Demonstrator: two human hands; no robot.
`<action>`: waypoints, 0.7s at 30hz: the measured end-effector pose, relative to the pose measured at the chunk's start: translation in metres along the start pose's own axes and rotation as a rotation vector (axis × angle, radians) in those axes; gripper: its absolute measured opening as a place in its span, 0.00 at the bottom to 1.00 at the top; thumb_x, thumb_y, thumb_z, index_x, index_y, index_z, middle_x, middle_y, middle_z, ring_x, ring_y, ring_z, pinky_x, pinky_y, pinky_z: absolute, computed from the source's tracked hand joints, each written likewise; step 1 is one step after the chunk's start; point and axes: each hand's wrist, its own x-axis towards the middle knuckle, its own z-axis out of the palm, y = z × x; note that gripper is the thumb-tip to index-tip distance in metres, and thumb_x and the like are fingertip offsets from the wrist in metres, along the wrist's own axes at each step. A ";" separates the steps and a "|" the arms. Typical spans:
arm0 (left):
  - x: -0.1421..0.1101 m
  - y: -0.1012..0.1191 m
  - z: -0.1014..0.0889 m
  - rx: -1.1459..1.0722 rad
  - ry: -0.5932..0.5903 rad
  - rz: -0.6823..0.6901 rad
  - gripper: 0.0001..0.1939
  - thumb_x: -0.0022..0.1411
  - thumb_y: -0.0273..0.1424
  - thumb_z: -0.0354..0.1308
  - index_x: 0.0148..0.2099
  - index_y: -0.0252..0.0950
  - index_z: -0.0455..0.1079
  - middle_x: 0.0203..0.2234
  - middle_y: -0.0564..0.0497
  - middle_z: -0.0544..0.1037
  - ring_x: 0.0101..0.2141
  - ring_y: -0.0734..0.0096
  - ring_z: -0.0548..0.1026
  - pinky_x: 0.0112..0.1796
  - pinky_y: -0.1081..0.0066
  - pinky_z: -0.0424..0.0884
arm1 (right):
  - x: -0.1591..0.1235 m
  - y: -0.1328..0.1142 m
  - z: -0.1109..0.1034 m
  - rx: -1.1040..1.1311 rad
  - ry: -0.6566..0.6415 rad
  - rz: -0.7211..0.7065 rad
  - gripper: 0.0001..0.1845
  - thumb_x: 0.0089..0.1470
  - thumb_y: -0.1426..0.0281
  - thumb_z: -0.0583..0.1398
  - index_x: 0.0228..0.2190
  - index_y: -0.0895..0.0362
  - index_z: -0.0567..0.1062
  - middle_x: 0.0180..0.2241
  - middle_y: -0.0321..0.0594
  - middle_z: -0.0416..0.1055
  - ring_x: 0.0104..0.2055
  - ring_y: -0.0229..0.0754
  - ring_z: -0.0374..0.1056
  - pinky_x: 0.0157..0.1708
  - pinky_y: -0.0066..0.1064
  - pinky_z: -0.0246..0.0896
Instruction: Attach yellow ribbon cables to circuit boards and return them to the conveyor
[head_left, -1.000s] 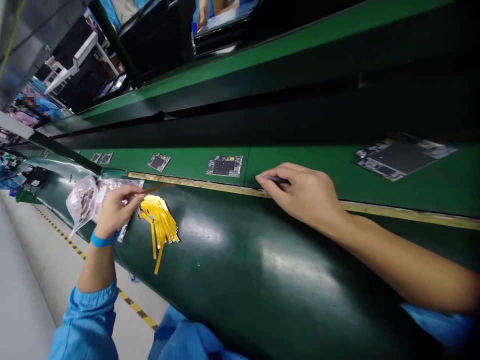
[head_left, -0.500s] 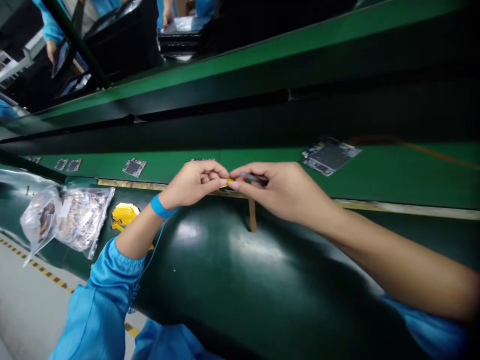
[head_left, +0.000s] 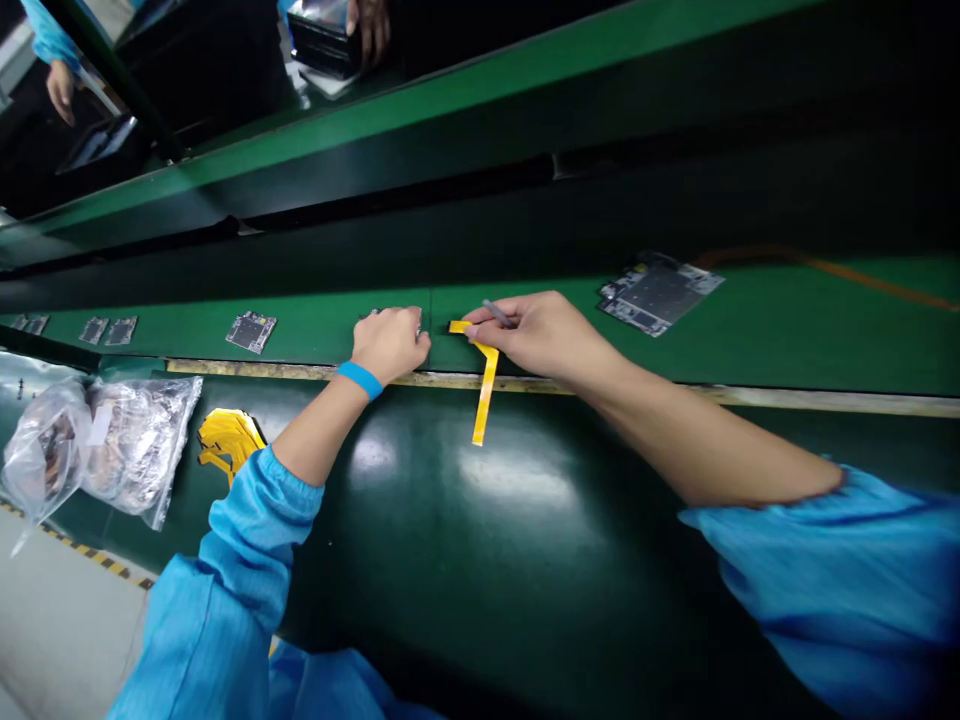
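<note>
My right hand (head_left: pixel 536 335) pinches a yellow flex cable (head_left: pixel 486 390) near its dark-tipped upper end; the long tail hangs over the front edge of the green belt. A slim grey stick-like tool (head_left: pixel 498 314) is also tucked in those fingers. To the left, my left hand (head_left: pixel 390 345), with a blue wrist strap, curls its fingers over a circuit board (head_left: pixel 365 315), most of which it hides. Another, larger-looking circuit board (head_left: pixel 660 292) lies on the belt right of my right hand.
Several more circuit boards (head_left: pixel 251 332) lie along the belt (head_left: pixel 315 318) to the left. Yellow flex cables are heaped (head_left: pixel 231 438) on the dark green bench, beside clear bags (head_left: pixel 142 440). Behind a green rail (head_left: pixel 375 120), another person's hands (head_left: pixel 367 30) are near stacked black items.
My hands have moved apart. The left has gone from the flex cable to the circuit board; the right keeps the cable, now turned with its bright yellow side showing.
</note>
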 end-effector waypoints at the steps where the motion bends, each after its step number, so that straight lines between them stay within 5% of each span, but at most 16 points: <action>1: 0.001 0.002 0.000 0.001 -0.005 -0.002 0.05 0.70 0.29 0.62 0.39 0.38 0.77 0.40 0.40 0.86 0.47 0.44 0.85 0.47 0.55 0.78 | 0.001 0.000 0.002 -0.007 -0.003 0.010 0.09 0.51 0.60 0.73 0.29 0.51 0.85 0.32 0.39 0.85 0.34 0.48 0.79 0.33 0.37 0.74; 10: -0.002 -0.023 0.004 -0.211 0.063 0.136 0.10 0.70 0.26 0.59 0.34 0.39 0.74 0.31 0.49 0.81 0.36 0.60 0.80 0.41 0.65 0.74 | 0.005 -0.015 0.017 -0.073 0.014 0.085 0.02 0.51 0.69 0.71 0.29 0.55 0.86 0.27 0.38 0.81 0.32 0.45 0.76 0.33 0.34 0.70; 14: -0.017 -0.032 0.010 -0.147 0.152 0.314 0.06 0.71 0.26 0.60 0.44 0.37 0.79 0.47 0.42 0.84 0.52 0.53 0.80 0.56 0.56 0.75 | 0.005 -0.014 0.017 -0.085 0.020 0.108 0.04 0.51 0.67 0.72 0.30 0.55 0.86 0.28 0.38 0.81 0.32 0.45 0.77 0.35 0.36 0.72; 21: -0.028 -0.036 0.020 -0.087 0.080 0.430 0.16 0.73 0.28 0.62 0.61 0.37 0.78 0.66 0.38 0.78 0.69 0.46 0.73 0.73 0.45 0.65 | 0.004 -0.007 0.010 -0.095 0.005 0.102 0.06 0.53 0.65 0.74 0.31 0.55 0.87 0.28 0.38 0.81 0.32 0.45 0.76 0.34 0.35 0.71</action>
